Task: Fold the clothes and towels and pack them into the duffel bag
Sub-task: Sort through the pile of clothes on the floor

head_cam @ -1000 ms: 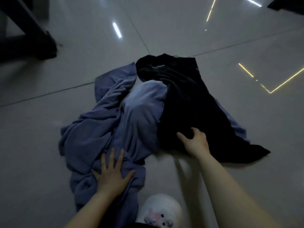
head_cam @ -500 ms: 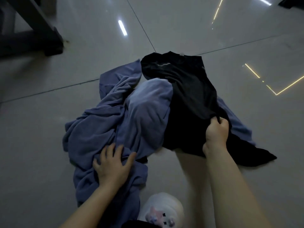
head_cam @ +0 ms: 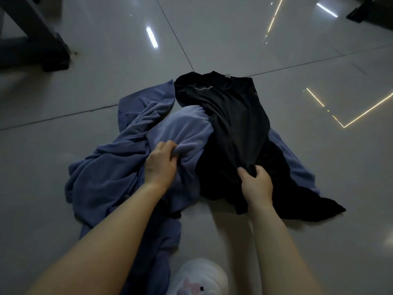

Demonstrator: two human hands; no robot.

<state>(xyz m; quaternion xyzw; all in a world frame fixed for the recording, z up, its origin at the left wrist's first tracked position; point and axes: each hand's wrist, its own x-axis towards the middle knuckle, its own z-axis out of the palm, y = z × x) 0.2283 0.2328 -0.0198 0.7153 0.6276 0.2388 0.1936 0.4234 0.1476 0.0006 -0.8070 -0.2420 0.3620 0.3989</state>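
Note:
A crumpled blue-grey towel (head_cam: 110, 173) lies in a heap on the tiled floor, with a black T-shirt (head_cam: 231, 124) spread over its right part, collar pointing away from me. My left hand (head_cam: 161, 165) grips a bunched fold of the towel near the middle of the heap. My right hand (head_cam: 256, 184) pinches the black shirt's fabric near its lower edge. No duffel bag is in view.
A dark furniture leg and base (head_cam: 49, 50) stand at the far left. Another dark object (head_cam: 372, 11) sits at the top right corner. A white shoe with a pink pattern (head_cam: 197, 277) is at the bottom edge. Glossy floor tiles (head_cam: 276, 50) surround the pile.
My left hand moved up from the towel's near edge and took hold of a fold in the middle. My right hand shifted left along the shirt and still holds it.

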